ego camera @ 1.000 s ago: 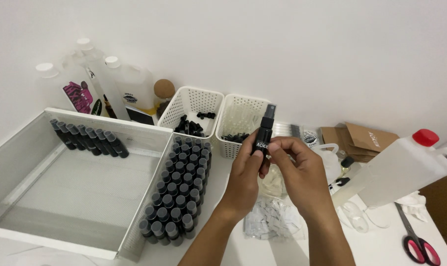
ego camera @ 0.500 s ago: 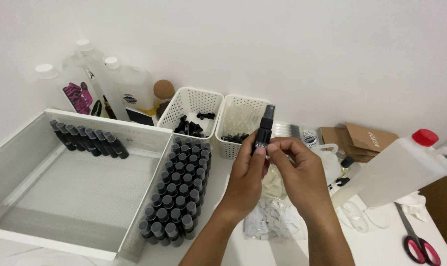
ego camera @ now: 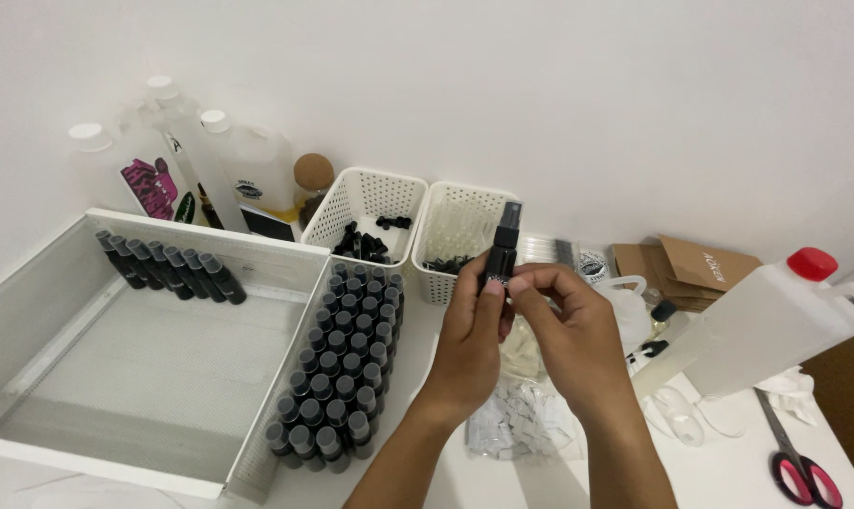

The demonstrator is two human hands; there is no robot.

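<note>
A small black spray bottle (ego camera: 502, 250) stands upright between both hands, above the white table. My left hand (ego camera: 472, 330) grips its body from the left. From the right, my right hand (ego camera: 563, 325) pinches the same bottle with fingertips at its label. Just left of the hands stands a block of several capless black bottles (ego camera: 344, 363). A row of capped black bottles (ego camera: 168, 267) lies at the back of the large white tray (ego camera: 88, 452). Under the hands sits a clear bag of small white labels (ego camera: 526, 424).
Two white perforated baskets (ego camera: 366, 203) (ego camera: 464, 212) hold black spray caps. Large clear jugs (ego camera: 243, 174) stand at the back left. A big jug with a red cap (ego camera: 766, 316) lies at the right, next to brown cardboard boxes (ego camera: 695, 269) and red-handled scissors (ego camera: 799, 462).
The fingers of both hands have shifted slightly on the bottle; it stays at the same spot and upright.
</note>
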